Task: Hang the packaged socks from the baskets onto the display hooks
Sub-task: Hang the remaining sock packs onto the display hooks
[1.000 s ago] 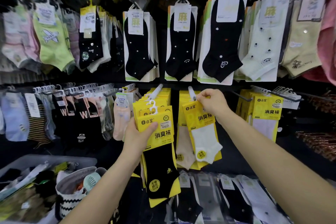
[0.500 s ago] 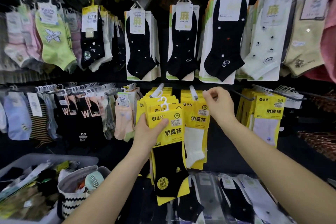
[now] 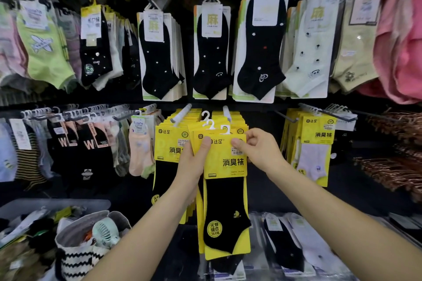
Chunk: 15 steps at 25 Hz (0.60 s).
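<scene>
Head view: the yellow-carded black sock packs (image 3: 225,166) sit at centre frame, a small fanned bunch, none on a peg yet. The left hand (image 3: 191,164) grips the bunch at its 9 o'clock edge, thumb across the card. The right hand (image 3: 258,150) pinches the front pack's top corner from 3 o'clock. Their white hanger loops (image 3: 211,124) stand just below the display hooks (image 3: 182,113) at 12 o'clock. Hung yellow packs (image 3: 166,141) already crowd the peg at 10 o'clock. The job looks partway done: this bunch remains, and the striped basket (image 3: 75,258) at 7 o'clock holds items too blurred to name.
</scene>
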Motion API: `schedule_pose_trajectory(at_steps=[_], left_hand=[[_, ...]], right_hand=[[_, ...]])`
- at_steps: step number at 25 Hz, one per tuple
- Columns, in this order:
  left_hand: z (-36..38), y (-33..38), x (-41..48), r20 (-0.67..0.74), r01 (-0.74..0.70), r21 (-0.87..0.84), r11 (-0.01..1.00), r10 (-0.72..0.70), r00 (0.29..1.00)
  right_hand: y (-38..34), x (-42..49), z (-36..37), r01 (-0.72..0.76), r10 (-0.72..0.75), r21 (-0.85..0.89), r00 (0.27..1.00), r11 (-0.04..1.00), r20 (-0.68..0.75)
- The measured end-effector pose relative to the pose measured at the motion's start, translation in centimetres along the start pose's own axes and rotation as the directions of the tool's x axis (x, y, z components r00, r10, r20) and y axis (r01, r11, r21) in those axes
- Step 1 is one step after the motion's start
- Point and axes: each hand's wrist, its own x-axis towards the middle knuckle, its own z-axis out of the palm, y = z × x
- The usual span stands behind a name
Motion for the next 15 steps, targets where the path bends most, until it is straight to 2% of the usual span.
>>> schedule_pose_trajectory(at_steps=[6, 12, 15], left_hand=[[-0.8, 0.1, 0.1, -0.052, 0.062, 0.009, 0.998, -0.062, 0.997], [-3.9, 0.9, 0.5, -0.176, -0.085, 0.052, 0.995, 0.093, 0.98], [-5.4, 1.3, 0.4, -0.163, -0.136, 0.086, 0.987, 0.148, 0.975]], right_hand=[[1.0, 0.5, -0.4, -0.073, 0.072, 0.072, 0.997, 0.995, 0.013], [2.1, 2.1, -1.5, -0.108, 0.121, 0.09, 0.981, 0.99, -0.152], [1.8, 3.3, -0.8, -0.076, 0.081, 0.041, 0.987, 0.996, -0.142]])
